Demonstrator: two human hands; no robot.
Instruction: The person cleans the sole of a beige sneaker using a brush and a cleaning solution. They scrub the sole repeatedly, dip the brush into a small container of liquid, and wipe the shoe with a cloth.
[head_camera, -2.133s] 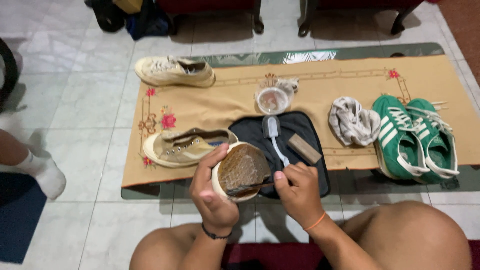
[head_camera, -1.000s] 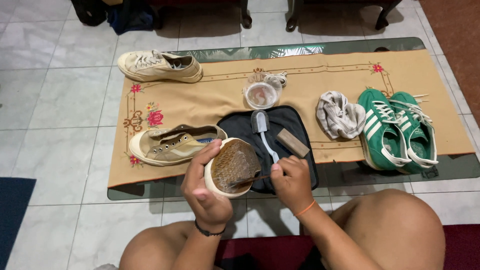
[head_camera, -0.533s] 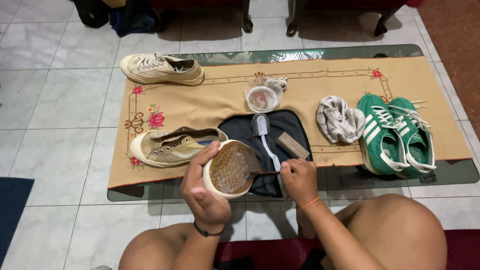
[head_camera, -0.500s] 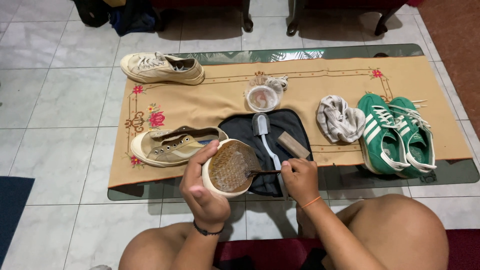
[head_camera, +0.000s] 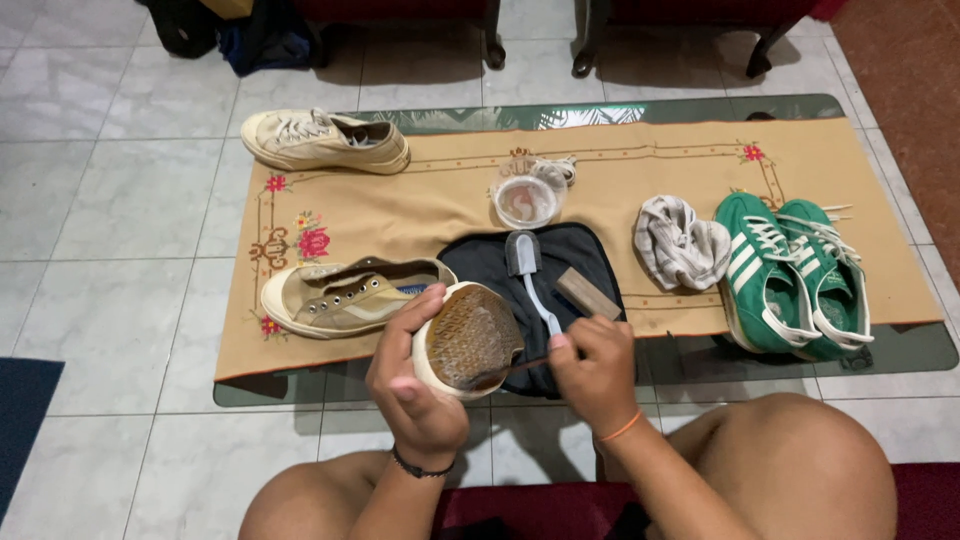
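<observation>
Your left hand (head_camera: 415, 385) keeps the beige sneaker (head_camera: 468, 340) sole-up over the tabletop (head_camera: 420, 215) edge, fingers wrapped tight; your right hand (head_camera: 590, 365) has drawn back slightly, pinching a thin pick (head_camera: 510, 368) at the sole.

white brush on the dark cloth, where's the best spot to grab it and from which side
Probably by the slim handle of the white brush, the near half running toward the person. The broad head lies at the far end, by the clear cup. Come from above and from the right, since the left hand with the held shoe crowds the left side, and the wooden block lies just to the right.
</observation>
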